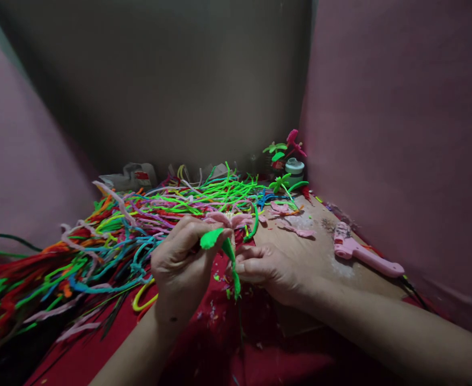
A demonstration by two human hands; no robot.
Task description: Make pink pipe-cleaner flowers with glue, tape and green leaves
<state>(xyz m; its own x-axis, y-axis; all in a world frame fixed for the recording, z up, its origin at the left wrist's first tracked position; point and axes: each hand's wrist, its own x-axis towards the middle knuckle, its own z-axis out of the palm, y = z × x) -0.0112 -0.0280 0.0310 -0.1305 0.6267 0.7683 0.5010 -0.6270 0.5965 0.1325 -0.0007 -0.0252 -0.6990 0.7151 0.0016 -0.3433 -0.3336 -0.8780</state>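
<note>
My left hand (185, 262) is closed around a pipe-cleaner flower, whose pink petals (240, 220) show above my fingers. From this hand a fuzzy bright green leaf (212, 238) juts out, and another green strip (231, 265) hangs down between my hands. My right hand (266, 268) pinches with thumb and finger at the stem just beside that strip; what exactly lies between the fingertips is hidden. A thin dark stem (241, 327) runs downward below the hands.
A large pile of coloured pipe cleaners (115, 246) spreads over the left and back. At right, a pink hot glue gun (364, 254) lies on a brown board (320, 257) with loose pink petals (298, 229). Behind stand a jar (294, 169) and finished-looking flowers (294, 140). Walls close in both sides.
</note>
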